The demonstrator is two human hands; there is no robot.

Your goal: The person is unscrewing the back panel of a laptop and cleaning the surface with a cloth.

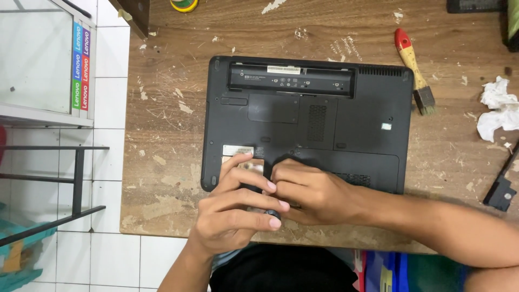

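Observation:
A black laptop [324,116] lies bottom side up on a worn wooden table [162,178], with its empty battery bay along the far edge. Both my hands rest on its near left corner. My left hand [235,213] curls around a dark screwdriver handle [272,214], whose round end shows by my fingertips. My right hand [311,189] pinches the tool's shaft just beside it, fingers pressed against the laptop's base. The tip of the tool is hidden under my fingers.
A paintbrush [413,70] with a red and yellow handle lies at the laptop's far right corner. Crumpled white tissue [497,108] sits at the right edge. A black part [501,189] lies near right. A yellow tape roll [184,4] sits at the top. White tiled floor and a glass cabinet [43,59] are on the left.

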